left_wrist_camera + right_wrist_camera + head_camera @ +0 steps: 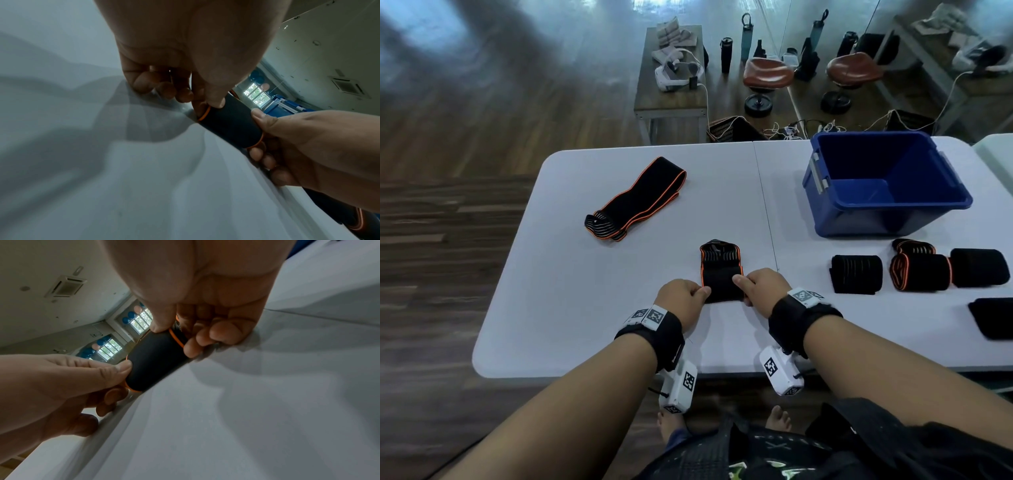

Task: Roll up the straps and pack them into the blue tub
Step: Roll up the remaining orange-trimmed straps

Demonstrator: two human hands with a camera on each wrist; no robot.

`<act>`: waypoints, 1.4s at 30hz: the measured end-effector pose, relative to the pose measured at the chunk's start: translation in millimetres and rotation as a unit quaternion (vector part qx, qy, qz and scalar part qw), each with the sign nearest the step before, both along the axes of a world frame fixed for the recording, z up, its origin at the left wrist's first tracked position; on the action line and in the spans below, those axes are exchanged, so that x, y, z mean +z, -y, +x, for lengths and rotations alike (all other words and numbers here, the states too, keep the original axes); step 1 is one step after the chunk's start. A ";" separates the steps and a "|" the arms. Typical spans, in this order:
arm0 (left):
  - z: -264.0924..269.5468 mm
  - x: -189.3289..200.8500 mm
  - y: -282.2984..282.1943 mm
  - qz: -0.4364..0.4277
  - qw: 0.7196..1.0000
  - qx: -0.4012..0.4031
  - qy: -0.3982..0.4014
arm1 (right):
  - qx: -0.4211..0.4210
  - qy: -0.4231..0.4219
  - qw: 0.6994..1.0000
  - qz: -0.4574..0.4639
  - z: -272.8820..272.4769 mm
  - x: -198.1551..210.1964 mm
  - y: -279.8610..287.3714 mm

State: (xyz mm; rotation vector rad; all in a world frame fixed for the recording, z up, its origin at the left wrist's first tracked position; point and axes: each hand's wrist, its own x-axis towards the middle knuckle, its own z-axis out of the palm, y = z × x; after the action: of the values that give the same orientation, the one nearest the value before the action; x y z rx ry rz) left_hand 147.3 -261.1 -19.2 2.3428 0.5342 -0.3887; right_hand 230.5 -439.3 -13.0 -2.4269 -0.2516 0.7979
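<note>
A long strap [635,200], black with orange edges and folded flat, lay in the upper left of the desk [571,308], well apart from everything else. At centre frame, near the desk's front edge, a half-rolled strap [720,270] rested on the surface, its loose end reaching away from the person. The left hand [681,301] pinched the left end of the roll, thumb on top and fingers curled beneath; the right hand [762,291] gripped the right end the same way. In both wrist views the roll showed as a dark cylinder with an orange rim at each end, sitting on the desk between the two thumbs. To the right, in the upper part of the frame, stood the blue tub [887,185], with nothing visible inside. In front of it, three rolled straps [919,270] sat in a row near one another, and another dark one [993,317] lay at the right edge, cut off by the frame.
</note>
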 end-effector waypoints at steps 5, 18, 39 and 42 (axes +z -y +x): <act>-3.2 3.5 3.3 -0.007 1.000 0.009 -0.003 | 0.011 0.004 0.999 -0.033 1.0 -0.8 -3.7; -4.7 11.3 0.4 -0.041 0.997 0.063 0.022 | -0.003 -0.004 0.996 -0.091 -6.8 2.2 -6.5; 34.3 38.7 59.6 -0.015 0.988 -0.155 0.006 | -0.075 0.106 0.989 -0.069 -64.8 17.7 86.3; 58.1 40.7 78.7 0.025 0.980 -0.189 0.047 | -0.122 0.092 0.984 -0.091 -69.2 20.2 125.2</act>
State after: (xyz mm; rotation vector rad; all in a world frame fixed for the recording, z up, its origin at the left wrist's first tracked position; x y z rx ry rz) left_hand 205.4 -339.8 21.5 2.4964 0.0483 -0.4374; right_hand 161.3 -564.5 7.2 -2.6402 0.0518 0.5081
